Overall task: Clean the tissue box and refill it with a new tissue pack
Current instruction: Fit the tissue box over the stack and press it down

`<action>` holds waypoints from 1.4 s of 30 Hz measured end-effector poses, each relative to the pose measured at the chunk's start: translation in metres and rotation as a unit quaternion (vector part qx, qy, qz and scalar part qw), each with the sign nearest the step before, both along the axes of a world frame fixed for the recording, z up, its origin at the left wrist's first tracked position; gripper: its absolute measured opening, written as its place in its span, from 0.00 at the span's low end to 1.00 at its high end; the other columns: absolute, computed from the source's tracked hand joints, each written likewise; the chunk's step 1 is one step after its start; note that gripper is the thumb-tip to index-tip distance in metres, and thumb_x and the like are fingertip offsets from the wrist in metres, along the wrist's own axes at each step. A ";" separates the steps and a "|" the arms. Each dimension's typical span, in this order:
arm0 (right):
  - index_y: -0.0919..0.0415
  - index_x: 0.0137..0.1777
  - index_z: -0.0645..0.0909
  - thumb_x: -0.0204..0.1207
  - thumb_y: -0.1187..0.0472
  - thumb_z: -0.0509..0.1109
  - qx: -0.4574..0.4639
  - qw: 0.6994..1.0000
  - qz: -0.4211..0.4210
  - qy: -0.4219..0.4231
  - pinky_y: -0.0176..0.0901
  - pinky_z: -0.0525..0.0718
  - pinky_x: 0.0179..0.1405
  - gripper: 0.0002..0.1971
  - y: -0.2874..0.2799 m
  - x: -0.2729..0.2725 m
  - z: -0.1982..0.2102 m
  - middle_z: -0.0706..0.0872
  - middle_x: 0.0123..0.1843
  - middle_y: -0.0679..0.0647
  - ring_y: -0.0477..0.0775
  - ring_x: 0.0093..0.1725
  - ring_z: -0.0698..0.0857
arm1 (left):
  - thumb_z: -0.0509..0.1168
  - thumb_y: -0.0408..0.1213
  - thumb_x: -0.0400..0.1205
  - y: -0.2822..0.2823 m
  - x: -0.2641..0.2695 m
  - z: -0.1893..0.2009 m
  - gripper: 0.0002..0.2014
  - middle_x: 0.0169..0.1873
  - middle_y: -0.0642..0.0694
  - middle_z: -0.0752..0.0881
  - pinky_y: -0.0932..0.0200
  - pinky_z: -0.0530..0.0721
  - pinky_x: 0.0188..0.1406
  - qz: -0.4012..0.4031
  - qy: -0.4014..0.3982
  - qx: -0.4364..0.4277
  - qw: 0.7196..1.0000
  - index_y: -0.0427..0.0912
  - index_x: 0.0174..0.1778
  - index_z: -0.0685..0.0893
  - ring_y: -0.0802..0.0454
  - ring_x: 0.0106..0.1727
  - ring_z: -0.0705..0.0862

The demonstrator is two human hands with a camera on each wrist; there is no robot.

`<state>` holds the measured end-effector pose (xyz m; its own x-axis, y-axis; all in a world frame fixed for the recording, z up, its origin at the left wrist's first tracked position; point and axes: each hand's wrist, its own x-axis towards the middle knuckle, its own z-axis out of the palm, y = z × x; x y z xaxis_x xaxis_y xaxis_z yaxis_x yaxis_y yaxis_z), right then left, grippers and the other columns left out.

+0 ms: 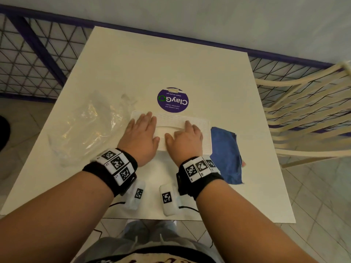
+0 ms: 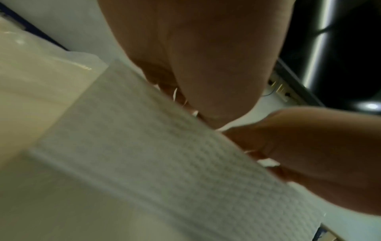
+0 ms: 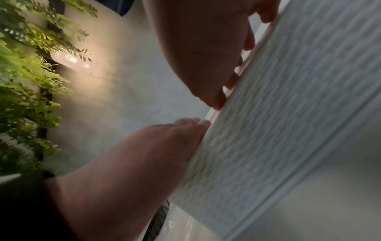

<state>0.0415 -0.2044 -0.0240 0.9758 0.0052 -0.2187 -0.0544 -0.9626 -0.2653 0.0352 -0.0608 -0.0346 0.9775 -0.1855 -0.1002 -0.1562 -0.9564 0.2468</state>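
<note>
- Both hands — left hand (image 1: 141, 132), right hand (image 1: 185, 138) — spread flat, pressing tissue box (image 1: 199, 126) on tabletop (image 1: 171, 63); probably seating the tissues
- Blue cloth (image 1: 227, 154) touching its right; crumpled wrapper (image 1: 85, 126) left — probably discarded

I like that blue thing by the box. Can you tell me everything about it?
The blue cloth looks soft and lies crumpled on the white table, just right of the white tissue box and against its edge. No hand touches it. A small pinkish bit peeks out at its right side; what that is, I cannot tell.
</note>
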 end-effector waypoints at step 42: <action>0.42 0.67 0.79 0.73 0.50 0.54 0.022 0.993 -0.050 0.105 0.74 0.29 0.75 0.24 0.022 0.024 -0.004 0.27 0.84 0.50 0.63 0.82 0.28 | 0.50 0.47 0.86 0.002 -0.001 -0.010 0.30 0.84 0.40 0.53 0.50 0.44 0.82 -0.003 0.008 -0.027 1.000 0.37 0.83 0.53 0.45 0.84 0.50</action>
<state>0.0655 -0.1823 -0.0276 0.9044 -0.0754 -0.4200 -0.2080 -0.9373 -0.2797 0.0338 -0.0592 -0.0445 0.9747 -0.1969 -0.1054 -0.1573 -0.9404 0.3014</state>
